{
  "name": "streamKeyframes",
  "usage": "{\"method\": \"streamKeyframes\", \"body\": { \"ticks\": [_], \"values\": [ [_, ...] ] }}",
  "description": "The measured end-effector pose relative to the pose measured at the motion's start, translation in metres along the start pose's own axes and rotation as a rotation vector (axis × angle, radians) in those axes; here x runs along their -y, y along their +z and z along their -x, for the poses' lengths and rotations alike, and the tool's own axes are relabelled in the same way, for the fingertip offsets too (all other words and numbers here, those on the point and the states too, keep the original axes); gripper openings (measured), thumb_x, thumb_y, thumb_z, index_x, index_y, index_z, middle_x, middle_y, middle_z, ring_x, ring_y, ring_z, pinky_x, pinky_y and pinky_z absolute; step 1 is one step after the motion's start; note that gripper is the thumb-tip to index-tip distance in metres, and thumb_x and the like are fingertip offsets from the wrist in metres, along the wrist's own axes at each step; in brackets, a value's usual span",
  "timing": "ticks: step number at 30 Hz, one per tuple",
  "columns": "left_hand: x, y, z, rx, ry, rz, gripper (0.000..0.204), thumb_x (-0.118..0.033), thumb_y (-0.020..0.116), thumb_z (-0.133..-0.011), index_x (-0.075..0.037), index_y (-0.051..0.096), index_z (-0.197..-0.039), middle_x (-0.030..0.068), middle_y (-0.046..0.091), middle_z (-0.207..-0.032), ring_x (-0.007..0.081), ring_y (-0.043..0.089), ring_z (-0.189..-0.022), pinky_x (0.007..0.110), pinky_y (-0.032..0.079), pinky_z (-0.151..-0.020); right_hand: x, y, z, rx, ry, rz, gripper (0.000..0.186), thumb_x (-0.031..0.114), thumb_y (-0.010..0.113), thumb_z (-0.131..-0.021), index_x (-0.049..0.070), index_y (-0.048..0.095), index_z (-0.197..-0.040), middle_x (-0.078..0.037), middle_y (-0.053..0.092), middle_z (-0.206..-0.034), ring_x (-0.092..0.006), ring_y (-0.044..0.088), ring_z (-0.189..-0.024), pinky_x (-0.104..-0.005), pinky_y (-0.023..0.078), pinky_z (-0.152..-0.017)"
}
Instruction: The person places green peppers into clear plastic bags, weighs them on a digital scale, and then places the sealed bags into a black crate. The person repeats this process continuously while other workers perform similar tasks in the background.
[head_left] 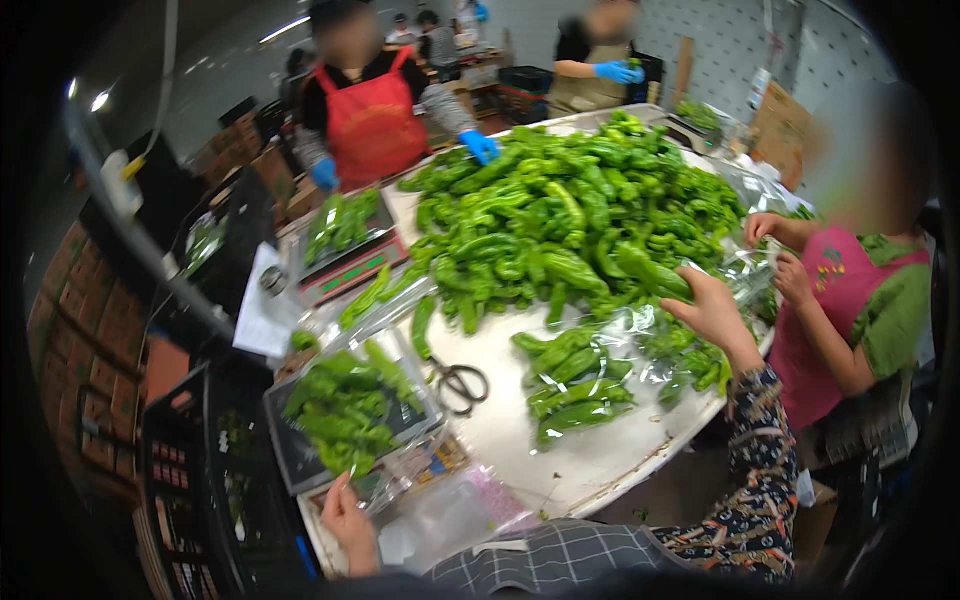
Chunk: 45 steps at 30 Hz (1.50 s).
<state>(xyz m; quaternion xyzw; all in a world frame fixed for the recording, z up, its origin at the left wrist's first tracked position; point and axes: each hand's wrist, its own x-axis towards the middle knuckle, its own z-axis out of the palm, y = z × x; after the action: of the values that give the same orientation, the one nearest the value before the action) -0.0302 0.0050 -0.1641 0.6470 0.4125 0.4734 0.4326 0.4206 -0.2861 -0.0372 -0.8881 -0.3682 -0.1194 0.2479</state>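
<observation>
My right hand reaches over the near right of the pepper pile, thumb and fingers closed on the end of a long green pepper. Below it lies a clear bag of green peppers on the white table. My left hand is at the table's near left edge, fingers loosely extended and apparently empty. Just beyond its fingertips, more green peppers rest on a dark scale tray. Black-handled scissors lie between that tray and the bagged peppers.
A second scale with peppers stands farther left. Clear plastic bags lie at the near edge. Black crates stand at left. A person in a pink apron works close at right; a person in a red apron and another stand across.
</observation>
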Motion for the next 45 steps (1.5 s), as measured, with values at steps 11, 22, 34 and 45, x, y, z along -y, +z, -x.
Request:
{"method": "streamKeyframes", "body": {
  "ticks": [11, 22, 34, 45],
  "values": [
    [-0.037, 0.005, -0.003, 0.234, -0.058, 0.254, 0.024, -0.015, 0.053, -0.088, -0.003, 0.060, -0.108, -0.0089, 0.045, -0.065, 0.0008, 0.033, -0.054, 0.017, 0.029, -0.047, 0.232, 0.075, 0.101, 0.941, -0.116, -0.772, 0.044, 0.021, 0.063, -0.075, -0.001, 0.050, -0.111, -0.007, 0.059, -0.085, -0.0117, 0.055, -0.070, -0.0240, 0.045, -0.060],
    [-0.030, -0.014, -0.006, 0.193, 0.336, 0.054, 0.025, -0.010, 0.056, -0.084, -0.010, 0.060, -0.109, 0.0131, 0.058, -0.064, 0.0098, 0.054, -0.052, 0.024, 0.043, -0.051, 0.392, 0.211, 0.059, 0.253, -0.506, -0.357, 0.055, 0.024, 0.060, -0.077, -0.001, 0.040, -0.121, -0.024, 0.057, -0.091, -0.0367, 0.058, -0.077, -0.0396, 0.047, -0.065],
    [-0.032, -0.066, 0.036, 0.146, 0.466, -0.227, 0.049, -0.018, 0.068, -0.069, -0.005, 0.055, -0.115, 0.0014, 0.041, -0.051, 0.0155, 0.043, -0.043, 0.029, 0.037, -0.042, 0.273, 0.130, 0.098, -0.110, -0.632, -0.368, 0.038, 0.002, 0.068, -0.061, 0.003, 0.058, -0.098, -0.013, 0.053, -0.102, -0.0283, 0.050, -0.094, -0.0379, 0.038, -0.086],
    [-0.062, -0.023, -0.005, 0.223, 0.297, -0.697, 0.060, -0.026, 0.063, -0.074, -0.010, 0.040, -0.127, 0.0105, 0.056, -0.083, 0.0249, 0.053, -0.076, 0.038, 0.042, -0.065, 0.239, 0.188, 0.057, 0.433, 0.008, -0.651, 0.025, 0.017, 0.058, -0.081, -0.001, 0.056, -0.098, -0.006, 0.058, -0.067, -0.0125, 0.054, -0.059, -0.0244, 0.044, -0.056]
  ]
}}
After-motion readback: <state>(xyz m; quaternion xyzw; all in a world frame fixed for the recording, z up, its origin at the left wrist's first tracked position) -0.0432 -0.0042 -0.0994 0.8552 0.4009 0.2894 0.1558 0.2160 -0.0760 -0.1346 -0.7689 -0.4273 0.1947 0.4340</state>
